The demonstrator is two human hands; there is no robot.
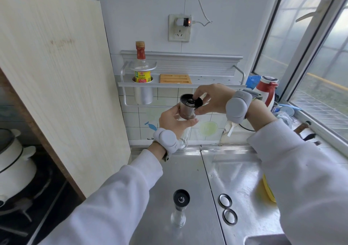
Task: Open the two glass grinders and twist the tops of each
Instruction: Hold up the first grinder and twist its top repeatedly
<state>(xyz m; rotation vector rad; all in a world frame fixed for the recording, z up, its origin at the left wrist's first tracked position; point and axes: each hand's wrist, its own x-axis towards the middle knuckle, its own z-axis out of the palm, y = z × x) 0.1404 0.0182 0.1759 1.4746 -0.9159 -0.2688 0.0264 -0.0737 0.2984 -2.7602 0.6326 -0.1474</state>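
I hold one glass grinder (pixel 186 111) up in front of the tiled wall. My left hand (pixel 174 121) is wrapped around its clear glass body. My right hand (pixel 211 98) pinches the black and steel top from above and the side, fingers on the centre knob. The second glass grinder (pixel 179 210) stands upright on the steel counter (pixel 188 173) near me, its black top uncovered. Two round lids (pixel 225 200) (pixel 229 216) lie flat on the counter to its right.
A tall wooden board (pixel 56 86) leans at the left, beside a white pot (pixel 13 160) on the stove. A wall shelf (pixel 178 83) holds a sauce bottle (pixel 141 64). A red and white kettle (pixel 267 90) stands by the window. A sink edge (pixel 263 239) shows at bottom right.
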